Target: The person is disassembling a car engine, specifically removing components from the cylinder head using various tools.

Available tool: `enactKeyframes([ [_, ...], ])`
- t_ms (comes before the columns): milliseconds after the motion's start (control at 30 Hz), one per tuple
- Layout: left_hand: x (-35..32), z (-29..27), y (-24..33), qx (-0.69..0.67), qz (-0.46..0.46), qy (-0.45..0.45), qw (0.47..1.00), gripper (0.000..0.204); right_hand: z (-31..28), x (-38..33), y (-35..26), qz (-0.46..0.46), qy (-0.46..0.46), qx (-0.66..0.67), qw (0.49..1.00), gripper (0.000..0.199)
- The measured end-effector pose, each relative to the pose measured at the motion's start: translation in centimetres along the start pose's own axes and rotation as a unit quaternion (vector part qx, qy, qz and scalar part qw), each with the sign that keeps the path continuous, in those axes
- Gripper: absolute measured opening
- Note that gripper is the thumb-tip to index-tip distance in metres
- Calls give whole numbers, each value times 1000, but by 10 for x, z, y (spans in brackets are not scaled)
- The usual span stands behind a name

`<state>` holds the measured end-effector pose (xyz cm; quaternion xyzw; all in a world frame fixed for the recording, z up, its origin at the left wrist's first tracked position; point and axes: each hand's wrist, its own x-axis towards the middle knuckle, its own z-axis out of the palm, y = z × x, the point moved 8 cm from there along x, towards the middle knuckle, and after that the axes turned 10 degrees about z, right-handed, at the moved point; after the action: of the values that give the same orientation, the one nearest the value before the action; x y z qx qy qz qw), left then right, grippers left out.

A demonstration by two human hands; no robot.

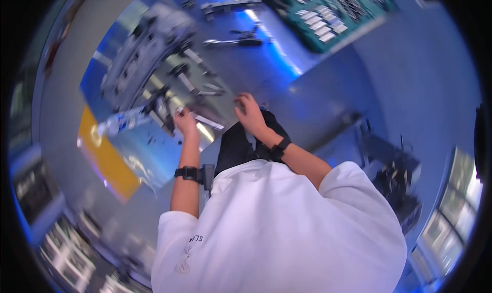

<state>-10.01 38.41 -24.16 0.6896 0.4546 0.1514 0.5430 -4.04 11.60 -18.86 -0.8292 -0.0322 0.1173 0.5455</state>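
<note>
My left hand (pixel 186 123) is over the metal table, its fingers closed around something small that I cannot make out; a bit of bright metal shows at the fingertips. Just right of it lies a shiny metal bar (pixel 209 121), perhaps a tool; blur hides its kind. My right hand (pixel 250 112) hovers at the table's near edge, fingers loosely bent and apart, with nothing seen in it. Beyond my left hand sits a large grey cast-metal part (pixel 146 55), like an engine cover. A clear plastic bottle (pixel 123 120) lies left of my left hand.
A ratchet-like tool with a dark handle (pixel 250 42) and a long metal piece (pixel 230 6) lie farther back. At the far right is a green tool case (pixel 328 21) with several tools. A yellow panel (pixel 105 149) borders the left side. Dark equipment (pixel 394 175) stands at right.
</note>
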Motion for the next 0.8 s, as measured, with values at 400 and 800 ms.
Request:
enactKeyframes([
  [400, 98, 47, -10, 341, 481, -74, 804, 67, -139, -476, 152, 534, 428, 64, 727, 26],
  [800, -273, 178, 77, 285, 578, -312, 698, 45, -155, -818, 250, 534, 516, 187, 643, 31],
])
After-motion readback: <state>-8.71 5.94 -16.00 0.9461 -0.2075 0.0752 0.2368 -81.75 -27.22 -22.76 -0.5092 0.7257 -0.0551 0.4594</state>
